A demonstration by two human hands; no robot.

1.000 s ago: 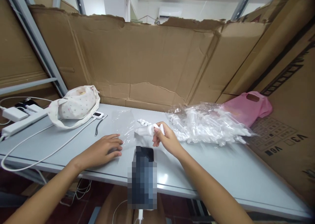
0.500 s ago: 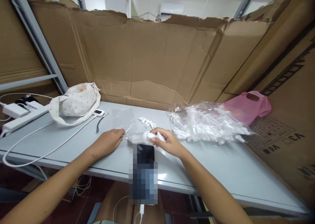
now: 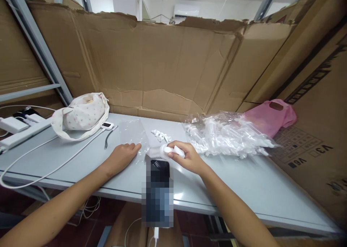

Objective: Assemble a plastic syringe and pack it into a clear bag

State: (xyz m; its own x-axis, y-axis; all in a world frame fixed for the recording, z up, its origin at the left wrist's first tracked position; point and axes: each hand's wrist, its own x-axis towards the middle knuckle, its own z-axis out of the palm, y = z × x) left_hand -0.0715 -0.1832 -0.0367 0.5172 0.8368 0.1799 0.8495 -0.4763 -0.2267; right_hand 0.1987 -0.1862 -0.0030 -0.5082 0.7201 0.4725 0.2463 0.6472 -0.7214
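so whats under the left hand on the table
The left hand lies flat on a clear plastic bag spread on the grey table. The bag's part beneath the palm is covered, so anything there cannot be seen.

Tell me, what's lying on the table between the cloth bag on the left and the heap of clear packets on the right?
Head view: a clear plastic sleeve under the left hand, and small white loose parts.

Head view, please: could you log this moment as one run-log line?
left hand: flat on clear bag | right hand: holds white plastic part at bag's edge | table: packed parts pile, phone
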